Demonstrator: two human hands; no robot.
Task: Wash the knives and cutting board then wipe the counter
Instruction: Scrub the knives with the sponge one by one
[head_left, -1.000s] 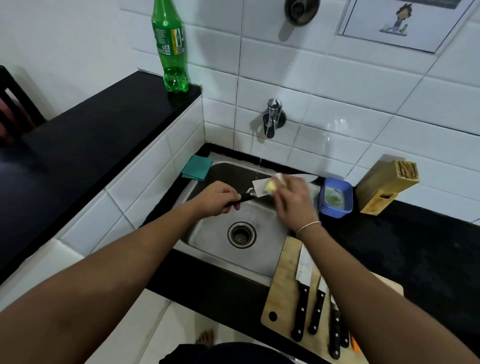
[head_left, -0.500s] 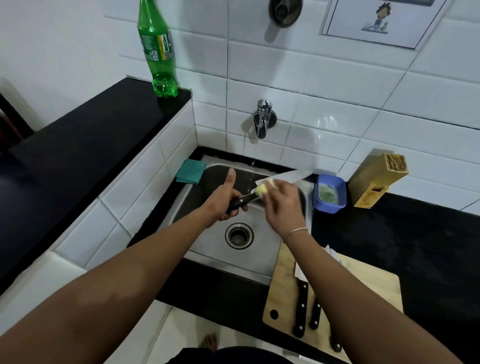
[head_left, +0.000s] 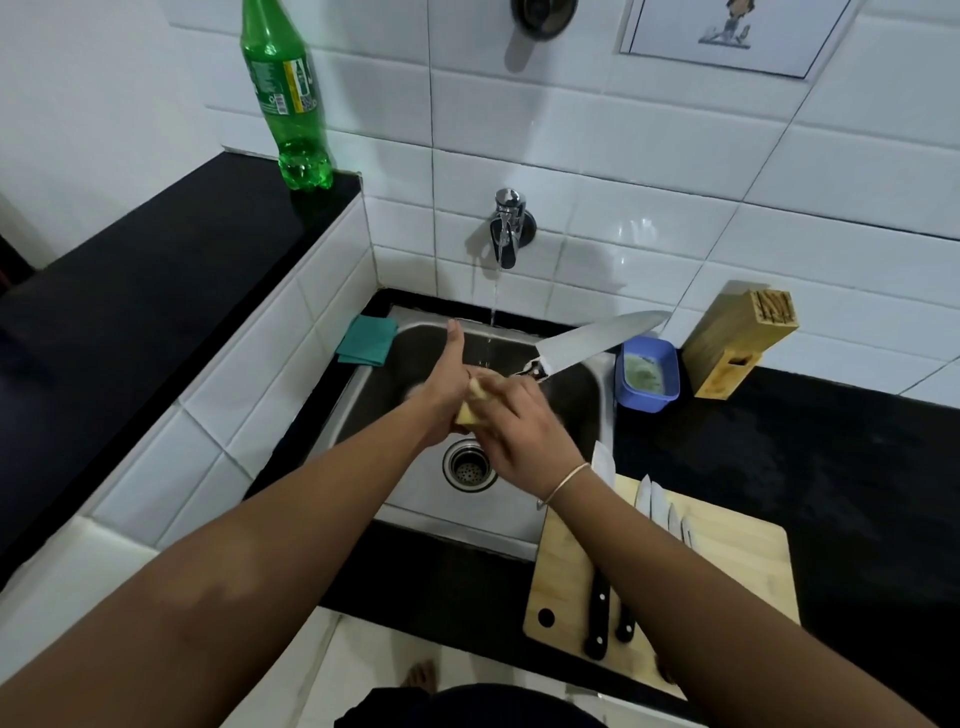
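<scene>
Right now left hand grips the handle of a big knife, thumb up, blade pointing right over the sink; right hand pinches a yellow sponge against the handle. Tap running. Other knives lie on the cutting board on the counter.

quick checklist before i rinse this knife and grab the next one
1. Left hand holds the knife by its handle: ok.
2. Blade points away from the body, toward the wall: ok.
3. Tap running into the sink: ok.
4. Right hand holds the sponge away from the blade: ok.
5. Soap fully off the blade: cannot tell.
6. Remaining knives lie flat on the cutting board: ok.
</scene>
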